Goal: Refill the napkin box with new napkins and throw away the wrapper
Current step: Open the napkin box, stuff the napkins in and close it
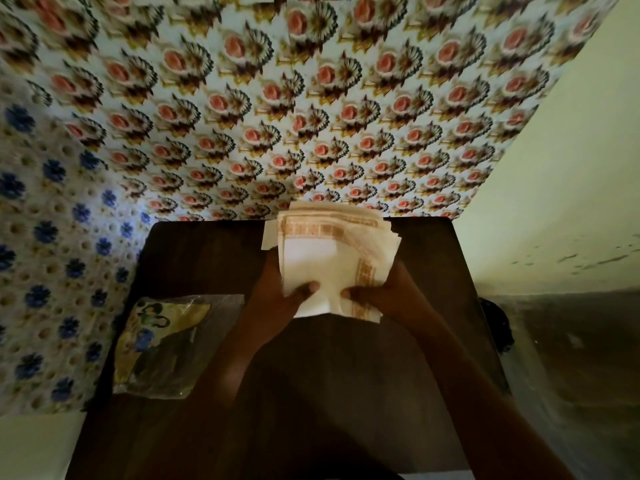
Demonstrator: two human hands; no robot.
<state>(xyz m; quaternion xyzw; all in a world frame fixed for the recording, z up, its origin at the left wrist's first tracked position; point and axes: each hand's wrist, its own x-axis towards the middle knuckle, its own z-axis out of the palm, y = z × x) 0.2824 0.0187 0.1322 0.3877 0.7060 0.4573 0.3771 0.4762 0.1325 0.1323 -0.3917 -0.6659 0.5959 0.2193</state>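
From the head view, my left hand (277, 292) and right hand (384, 294) grip a stack of napkins (329, 258) from both sides, fingers (308, 288) clenched on its near edge, over the far middle of the table (346, 375). The wrapper (162, 344) lies empty-looking at the table's left, so unwrapping seems done. I see no napkin box; filling it and binning the wrapper remain.

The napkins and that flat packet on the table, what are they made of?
The napkins look like soft matte paper: thin fanned layers with a printed brown border. The wrapper looks like thin glossy plastic film: crinkled, shiny and partly see-through.
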